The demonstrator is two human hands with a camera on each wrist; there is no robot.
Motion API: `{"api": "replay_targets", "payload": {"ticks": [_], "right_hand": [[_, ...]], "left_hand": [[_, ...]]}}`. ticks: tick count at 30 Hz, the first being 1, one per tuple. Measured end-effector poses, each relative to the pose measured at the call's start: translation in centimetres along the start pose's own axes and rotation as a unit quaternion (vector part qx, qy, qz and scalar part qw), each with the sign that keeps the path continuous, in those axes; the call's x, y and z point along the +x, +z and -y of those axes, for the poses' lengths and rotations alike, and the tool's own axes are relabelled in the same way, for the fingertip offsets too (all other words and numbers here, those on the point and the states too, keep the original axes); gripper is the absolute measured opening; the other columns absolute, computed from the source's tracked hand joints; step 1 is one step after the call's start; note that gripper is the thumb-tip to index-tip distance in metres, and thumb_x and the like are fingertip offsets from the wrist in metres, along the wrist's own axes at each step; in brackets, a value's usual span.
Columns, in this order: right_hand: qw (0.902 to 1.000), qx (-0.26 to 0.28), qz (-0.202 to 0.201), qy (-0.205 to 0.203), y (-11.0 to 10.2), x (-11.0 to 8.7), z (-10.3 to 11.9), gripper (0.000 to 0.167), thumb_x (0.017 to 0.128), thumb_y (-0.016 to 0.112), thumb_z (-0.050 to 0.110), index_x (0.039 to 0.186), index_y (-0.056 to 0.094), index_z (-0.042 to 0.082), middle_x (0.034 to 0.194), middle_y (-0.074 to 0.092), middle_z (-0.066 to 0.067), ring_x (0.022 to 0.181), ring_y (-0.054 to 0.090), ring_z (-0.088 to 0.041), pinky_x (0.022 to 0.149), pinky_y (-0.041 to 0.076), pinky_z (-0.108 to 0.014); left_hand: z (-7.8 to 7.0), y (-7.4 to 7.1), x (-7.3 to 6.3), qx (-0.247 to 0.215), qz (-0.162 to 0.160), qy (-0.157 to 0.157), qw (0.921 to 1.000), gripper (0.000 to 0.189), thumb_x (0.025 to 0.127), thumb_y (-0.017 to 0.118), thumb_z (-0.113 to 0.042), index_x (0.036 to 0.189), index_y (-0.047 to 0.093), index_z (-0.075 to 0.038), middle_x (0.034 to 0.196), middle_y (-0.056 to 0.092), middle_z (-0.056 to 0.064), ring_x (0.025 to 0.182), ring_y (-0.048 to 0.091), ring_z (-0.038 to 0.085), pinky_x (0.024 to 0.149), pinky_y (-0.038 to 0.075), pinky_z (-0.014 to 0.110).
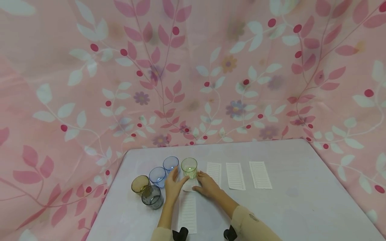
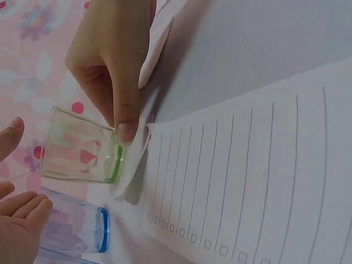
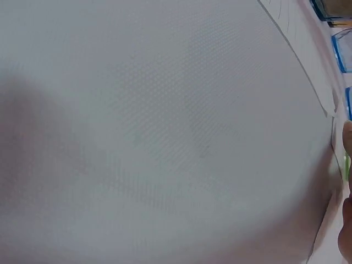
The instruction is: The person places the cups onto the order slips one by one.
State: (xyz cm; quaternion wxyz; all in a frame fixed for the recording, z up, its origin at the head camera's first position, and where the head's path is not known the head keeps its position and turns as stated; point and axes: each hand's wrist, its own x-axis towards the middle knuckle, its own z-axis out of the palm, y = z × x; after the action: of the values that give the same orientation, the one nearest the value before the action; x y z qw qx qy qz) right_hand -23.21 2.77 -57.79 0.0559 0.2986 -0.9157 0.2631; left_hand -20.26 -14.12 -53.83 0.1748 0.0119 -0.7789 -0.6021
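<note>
Near far table edge | green glass | left hand uncurled, right hand: grip unclear | room far right

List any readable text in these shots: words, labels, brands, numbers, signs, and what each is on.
No text is legible.
Dark mark on right sleeve: possibly lettering, too blurred.
Near paper sheet: ruled lines and small boxes, no readable words.
Three far sheets: faint lines, any writing too small.
Glasses: no lettering visible.
</note>
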Motion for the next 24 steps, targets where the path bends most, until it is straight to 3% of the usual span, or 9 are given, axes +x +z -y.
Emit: {"api": "replay_targets", "payload": {"ticks": [5,12,14,17,20,22,24], "right_hand": [[0.9998,-0.013,-0.012,0.003,-1.0,-0.5,-0.1,0.052,0.083,0.071,0.03,0.115,0.061,-0.01,0.126,0.057,-0.023,0.124,0.049,-0.035,0.103,0.04,-0.044],[0.9991,-0.014,-0.021,0.035,-2.8,-2.1,-1.4,0.054,0.084,0.069,0.03,0.119,0.058,-0.01,0.127,0.057,-0.021,0.122,0.05,-0.033,0.103,0.041,-0.042],[0.9988,-0.009,-0.03,0.038,-3.2,-2.6,-1.9,0.055,0.084,0.07,0.029,0.12,0.057,-0.011,0.126,0.057,-0.022,0.121,0.051,-0.034,0.102,0.042,-0.043],[0.998,-0.005,-0.043,0.046,-3.6,-3.4,-2.6,0.055,0.083,0.071,0.028,0.119,0.057,-0.012,0.125,0.057,-0.024,0.118,0.052,-0.036,0.1,0.043,-0.044],[0.9965,0.009,-0.057,0.061,-3.9,-4.0,-3.1,0.055,0.082,0.073,0.026,0.118,0.057,-0.012,0.125,0.057,-0.024,0.117,0.053,-0.037,0.098,0.044,-0.045],[0.9953,0.019,-0.066,0.069,-4.0,-4.3,-3.3,0.055,0.081,0.073,0.025,0.118,0.058,-0.012,0.125,0.056,-0.025,0.116,0.053,-0.038,0.098,0.044,-0.046],[0.9942,0.034,-0.073,0.071,-4.0,-4.5,-3.5,0.053,0.08,0.074,0.023,0.116,0.058,-0.012,0.125,0.056,-0.026,0.117,0.053,-0.039,0.098,0.044,-0.047]], "left_hand": [[-1.5,-2.3,-1.4,0.002,-0.033,0.034,0.9989,0.061,0.072,0.08,-0.004,0.123,0.052,0.013,0.122,0.056,0.031,0.115,0.053,0.042,0.096,0.045,0.038],[-5.0,-5.6,-3.0,0.009,-0.087,0.067,0.9939,0.054,0.068,0.078,0.01,0.116,0.054,0.018,0.114,0.06,0.031,0.108,0.057,0.045,0.09,0.048,0.037],[-5.3,-6.6,-3.4,0.018,-0.103,0.078,0.9915,0.054,0.067,0.077,0.012,0.116,0.054,0.018,0.113,0.06,0.03,0.105,0.058,0.044,0.088,0.049,0.034],[-4.7,-7.9,-3.9,0.028,-0.134,0.095,0.986,0.054,0.065,0.079,0.012,0.114,0.057,0.016,0.109,0.063,0.027,0.099,0.065,0.026,0.085,0.051,0.025],[-3.9,-9.1,-4.1,0.034,-0.173,0.113,0.9777,0.051,0.064,0.079,0.013,0.111,0.059,0.015,0.104,0.063,0.027,0.093,0.063,0.003,0.083,0.051,0.018],[-3.4,-10.0,-4.2,0.047,-0.211,0.125,0.9682,0.049,0.063,0.08,0.013,0.108,0.06,0.016,0.102,0.064,0.029,0.089,0.059,-0.007,0.082,0.051,0.014],[-3.2,-10.8,-4.3,0.077,-0.258,0.133,0.954,0.048,0.062,0.081,0.012,0.106,0.063,0.014,0.101,0.064,0.028,0.087,0.056,-0.01,0.081,0.049,0.01]]}}
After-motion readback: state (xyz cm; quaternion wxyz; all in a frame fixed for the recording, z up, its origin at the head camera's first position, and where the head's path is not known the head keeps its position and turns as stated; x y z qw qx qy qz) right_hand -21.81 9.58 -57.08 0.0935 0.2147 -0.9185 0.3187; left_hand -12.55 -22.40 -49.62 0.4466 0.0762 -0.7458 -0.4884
